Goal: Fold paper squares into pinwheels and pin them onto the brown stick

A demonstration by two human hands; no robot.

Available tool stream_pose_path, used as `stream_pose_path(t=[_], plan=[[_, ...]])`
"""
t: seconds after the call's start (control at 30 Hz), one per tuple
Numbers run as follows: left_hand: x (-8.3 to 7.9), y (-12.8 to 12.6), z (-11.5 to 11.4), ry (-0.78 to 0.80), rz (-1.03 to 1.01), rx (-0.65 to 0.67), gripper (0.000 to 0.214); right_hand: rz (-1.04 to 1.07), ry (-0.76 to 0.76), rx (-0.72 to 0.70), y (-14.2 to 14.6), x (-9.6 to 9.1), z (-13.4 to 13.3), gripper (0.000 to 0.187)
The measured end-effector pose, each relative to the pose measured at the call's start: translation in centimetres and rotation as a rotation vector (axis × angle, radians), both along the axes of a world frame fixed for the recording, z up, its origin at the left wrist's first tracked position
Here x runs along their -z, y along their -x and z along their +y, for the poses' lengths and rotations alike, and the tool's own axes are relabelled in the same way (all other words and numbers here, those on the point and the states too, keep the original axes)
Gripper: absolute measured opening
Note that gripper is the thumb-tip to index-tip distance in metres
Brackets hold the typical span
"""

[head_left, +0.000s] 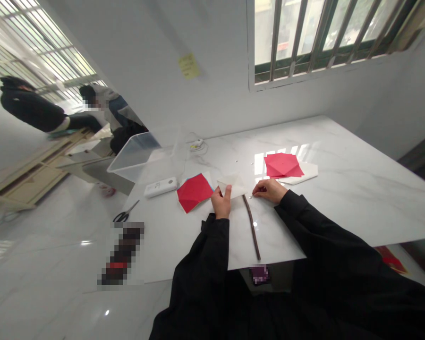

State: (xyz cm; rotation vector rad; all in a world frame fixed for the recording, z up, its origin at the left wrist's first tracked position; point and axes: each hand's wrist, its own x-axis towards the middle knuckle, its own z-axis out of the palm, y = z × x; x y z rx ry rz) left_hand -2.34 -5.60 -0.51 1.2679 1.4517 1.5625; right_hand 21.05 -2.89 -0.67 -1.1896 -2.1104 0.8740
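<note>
A person's left hand (pixel 221 202) pinches a pale folded paper (pixel 233 184) on a white marble table (pixel 343 198), while the right hand (pixel 270 190), held apart, rests just beside it; whether its fingertips touch the sheet is hard to tell. A thin dark stick (pixel 251 225) lies below, with red folded paper (pixel 194 192) to the left and more red folded paper (pixel 283 165) to the right.

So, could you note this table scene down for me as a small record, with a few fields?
Left hand: holding a folded cream paper triangle
Right hand: beside that paper, over the table
Surface: white marble-look table
Nearby: red folded paper, red paper sheet, thin brown stick, scissors, clear plastic box
Background: another person
</note>
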Motion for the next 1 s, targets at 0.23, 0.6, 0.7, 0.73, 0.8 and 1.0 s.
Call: stream_pose_path(t=[0.23,0.6,0.7,0.73,0.8,1.0], plan=[[0.0,0.0,0.0,-0.020,-0.009,-0.011,0.044,0.011,-0.012,0.005,-0.1,-0.4,-0.3,0.027],[-0.1,0.0,-0.1,-0.017,-0.006,-0.008,0.043,0.000,-0.055,0.010,0.9,-0.2,-0.7,0.013],[0.0,0.0,-0.1,-0.021,-0.006,-0.003,0.043,0.001,-0.059,0.031,0.7,-0.4,-0.7,0.016],[0.1,0.0,-0.1,-0.019,-0.005,-0.001,0.043,-0.003,-0.058,0.023,0.7,-0.5,-0.7,0.018],[0.1,0.0,-0.1,-0.014,-0.001,0.001,0.043,-0.026,-0.059,-0.017,0.8,-0.6,-0.8,0.022],[-0.1,0.0,-0.2,-0.009,0.012,0.004,0.043,-0.085,-0.075,-0.030,1.6,-0.7,-1.1,0.008]])
